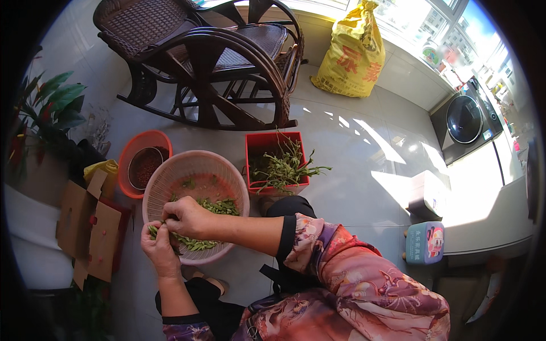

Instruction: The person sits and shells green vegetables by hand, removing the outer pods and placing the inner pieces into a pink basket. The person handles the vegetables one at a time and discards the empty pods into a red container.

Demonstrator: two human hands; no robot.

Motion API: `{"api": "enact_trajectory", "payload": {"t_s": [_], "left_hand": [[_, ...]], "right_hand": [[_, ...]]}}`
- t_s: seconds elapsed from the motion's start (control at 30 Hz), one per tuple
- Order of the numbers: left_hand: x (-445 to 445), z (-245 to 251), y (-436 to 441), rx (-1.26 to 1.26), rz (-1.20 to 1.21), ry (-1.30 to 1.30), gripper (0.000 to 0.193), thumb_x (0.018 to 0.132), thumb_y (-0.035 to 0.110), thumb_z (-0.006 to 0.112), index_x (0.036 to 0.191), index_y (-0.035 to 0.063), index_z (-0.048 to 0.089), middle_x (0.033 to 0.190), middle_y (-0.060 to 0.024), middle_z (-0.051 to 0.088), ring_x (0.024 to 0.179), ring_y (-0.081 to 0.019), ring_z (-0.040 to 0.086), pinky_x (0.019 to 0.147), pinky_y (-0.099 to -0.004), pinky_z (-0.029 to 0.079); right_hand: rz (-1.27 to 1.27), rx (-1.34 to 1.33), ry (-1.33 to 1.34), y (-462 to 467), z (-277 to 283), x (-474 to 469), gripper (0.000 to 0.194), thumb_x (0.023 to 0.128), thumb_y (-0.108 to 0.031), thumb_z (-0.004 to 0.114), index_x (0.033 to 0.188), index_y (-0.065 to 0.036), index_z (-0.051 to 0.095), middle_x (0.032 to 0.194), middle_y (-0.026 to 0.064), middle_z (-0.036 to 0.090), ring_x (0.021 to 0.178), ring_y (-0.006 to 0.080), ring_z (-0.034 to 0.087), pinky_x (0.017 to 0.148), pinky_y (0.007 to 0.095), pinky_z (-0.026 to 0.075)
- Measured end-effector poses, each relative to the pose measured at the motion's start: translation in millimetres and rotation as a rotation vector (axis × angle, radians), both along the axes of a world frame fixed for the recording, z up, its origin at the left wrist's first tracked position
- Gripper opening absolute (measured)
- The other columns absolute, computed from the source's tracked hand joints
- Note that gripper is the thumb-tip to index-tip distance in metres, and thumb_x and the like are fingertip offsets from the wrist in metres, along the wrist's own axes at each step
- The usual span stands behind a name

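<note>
Over the left rim of a pale pink plastic colander [241, 179], my two hands are close together. My left hand [161, 251] is closed around some green bean pods [152, 231]. The fingers of my right hand [187, 217] pinch at the same small bunch; what exactly lies between them is hidden. Loose green pods and beans [219, 206] lie in the colander, mostly on its near and right side. Right of it stands a red square bin [273, 138] with pulled green stalks [286, 166] hanging over its edge.
An orange basin [126, 166] holds a bowl of reddish-brown bits [147, 168]. An opened cardboard box [102, 238] stands at left, near a potted plant [64, 98]. Beyond are a dark rocking chair [213, 64] and a yellow woven sack [352, 55]. A small stool [424, 243] is at right.
</note>
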State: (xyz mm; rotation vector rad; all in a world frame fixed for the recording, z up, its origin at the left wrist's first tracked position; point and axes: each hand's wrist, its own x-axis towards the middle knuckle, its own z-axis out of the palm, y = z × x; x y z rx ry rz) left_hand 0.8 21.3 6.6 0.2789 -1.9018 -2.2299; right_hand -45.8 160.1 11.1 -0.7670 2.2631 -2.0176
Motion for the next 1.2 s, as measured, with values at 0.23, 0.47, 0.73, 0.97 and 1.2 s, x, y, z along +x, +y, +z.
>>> {"api": "enact_trajectory", "payload": {"t_s": [0.23, 0.47, 0.73, 0.97, 1.2], "left_hand": [[-1.4, 5.9, 5.5, 0.023, -0.03, -0.051, 0.008, 0.084, 0.002, 0.061, 0.081, 0.0063, 0.055, 0.067, 0.0028, 0.053, 0.048, -0.0032, 0.044, 0.042, -0.0196, 0.035], [-1.4, -7.9, -0.9, -0.378, 0.058, 0.062, 0.008, 0.082, 0.003, 0.065, 0.079, 0.0045, 0.057, 0.065, 0.0033, 0.053, 0.054, -0.0033, 0.046, 0.046, -0.0205, 0.038], [6.0, 11.2, 4.1, -0.051, -0.078, -0.054, 0.006, 0.084, 0.002, 0.059, 0.081, 0.0045, 0.055, 0.062, 0.0006, 0.052, 0.047, -0.0064, 0.046, 0.044, -0.0224, 0.039], [5.4, 22.4, -4.5, 0.392, -0.201, -0.046, 0.005, 0.084, 0.002, 0.051, 0.084, 0.0042, 0.055, 0.056, -0.0016, 0.046, 0.044, -0.0091, 0.042, 0.041, -0.0238, 0.04], [13.2, 37.1, -4.5, 0.505, -0.185, -0.035, 0.005, 0.082, 0.007, 0.051, 0.084, 0.0039, 0.054, 0.056, -0.002, 0.046, 0.042, -0.008, 0.041, 0.039, -0.0229, 0.04]], "right_hand": [[0.007, 0.019, -0.107, 4.8, 5.2, -1.4, 0.012, 0.078, -0.005, 0.06, 0.083, 0.005, 0.064, 0.068, 0.023, 0.062, 0.064, 0.0314, 0.065, 0.062, 0.0384, 0.051], [0.043, 0.325, 0.303, 8.5, 12.5, -6.1, 0.01, 0.076, -0.01, 0.061, 0.077, 0.0, 0.063, 0.07, 0.0216, 0.062, 0.07, 0.0407, 0.062, 0.064, 0.0461, 0.05], [0.127, 0.148, -0.03, 12.3, 10.0, -10.0, 0.01, 0.076, -0.006, 0.061, 0.081, 0.003, 0.065, 0.063, 0.015, 0.06, 0.057, 0.0209, 0.061, 0.058, 0.033, 0.049], [0.296, -0.291, -0.706, 11.7, 24.0, -8.1, 0.013, 0.089, -0.01, 0.056, 0.089, 0.003, 0.059, 0.077, 0.0067, 0.062, 0.067, 0.0109, 0.061, 0.062, 0.0247, 0.054], [0.274, -0.372, -0.721, 10.3, 37.2, 3.4, 0.01, 0.091, -0.01, 0.056, 0.093, 0.0, 0.058, 0.084, 0.0073, 0.065, 0.069, 0.0123, 0.066, 0.064, 0.0224, 0.054]]}}
